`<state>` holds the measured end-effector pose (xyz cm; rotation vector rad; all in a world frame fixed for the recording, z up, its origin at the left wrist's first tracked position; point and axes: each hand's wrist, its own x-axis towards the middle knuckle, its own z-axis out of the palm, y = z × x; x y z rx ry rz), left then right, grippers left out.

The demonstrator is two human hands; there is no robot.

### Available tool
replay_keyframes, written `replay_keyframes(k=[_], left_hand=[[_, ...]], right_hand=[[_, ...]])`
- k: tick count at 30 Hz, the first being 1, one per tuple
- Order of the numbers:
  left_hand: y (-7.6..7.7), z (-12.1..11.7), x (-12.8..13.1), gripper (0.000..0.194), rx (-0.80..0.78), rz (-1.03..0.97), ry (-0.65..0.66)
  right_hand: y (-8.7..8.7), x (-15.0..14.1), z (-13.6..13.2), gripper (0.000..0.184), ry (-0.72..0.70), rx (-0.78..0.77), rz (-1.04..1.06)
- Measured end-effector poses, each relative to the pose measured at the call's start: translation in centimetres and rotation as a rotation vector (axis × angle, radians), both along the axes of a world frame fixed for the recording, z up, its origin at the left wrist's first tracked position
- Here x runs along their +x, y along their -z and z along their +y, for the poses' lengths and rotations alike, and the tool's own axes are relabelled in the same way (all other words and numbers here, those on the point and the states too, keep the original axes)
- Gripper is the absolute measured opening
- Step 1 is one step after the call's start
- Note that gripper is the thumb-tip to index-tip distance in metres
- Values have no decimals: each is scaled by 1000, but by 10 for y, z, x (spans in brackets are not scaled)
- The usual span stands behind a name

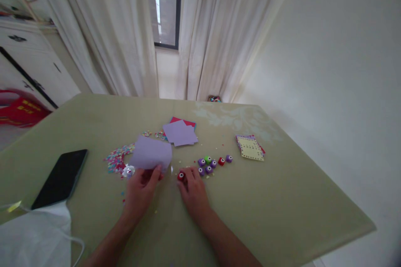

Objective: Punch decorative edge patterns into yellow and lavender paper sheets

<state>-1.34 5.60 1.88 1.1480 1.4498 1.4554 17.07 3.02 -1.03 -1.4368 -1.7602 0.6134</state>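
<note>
L fingers (156,173) pinch purple paper (151,152), some tips hidden; R fingers (189,173) grip red mini punch (181,176). Red bag (23,110), 9 o'clock, cut off, contents n/c.

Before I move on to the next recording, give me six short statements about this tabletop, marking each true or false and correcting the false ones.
1. The left hand holds purple paper. True.
2. The right hand holds a yellow block. False: it holds a red block.
3. The phone lies left of the confetti. True.
4. The yellow card lies left of the right hand. False: it lies to the right.
5. Every block beyond the right hand is purple. False: there is also a green block.
6. White curtains hang beyond the table. True.
</note>
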Motion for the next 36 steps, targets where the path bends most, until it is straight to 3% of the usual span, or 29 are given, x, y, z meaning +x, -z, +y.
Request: replay_keyframes(k=[4,9,11,14,21,26,29,33,36], left_hand=[[-1,9,-15,38,30,-12,0],[-9,17,-29,40,15,-38,-117],[-12,18,-31,40,-10,-66,-154],[-13,18,-30,39,-11,-138,-164],[-14,13,-18,42,-1,-289,-106],[-19,6,-14,38,45,-202,-78],[-22,2,-12,36,47,-161,-65],[-20,-1,-5,36,39,-106,-13],[-17,-4,1,40,7,-83,14]], right_hand=[[4,-3,2,32,55,108,-137],[2,-2,2,25,77,194,-332],[0,1,3,23,169,248,-444],[-4,1,9,36,280,297,-529],[-18,-33,38,53,-14,211,-584],[-14,-39,36,22,-122,121,-604],[-13,-30,20,18,-62,81,-414],[-19,-17,12,22,108,39,210],[-23,-10,18,26,107,47,462]])
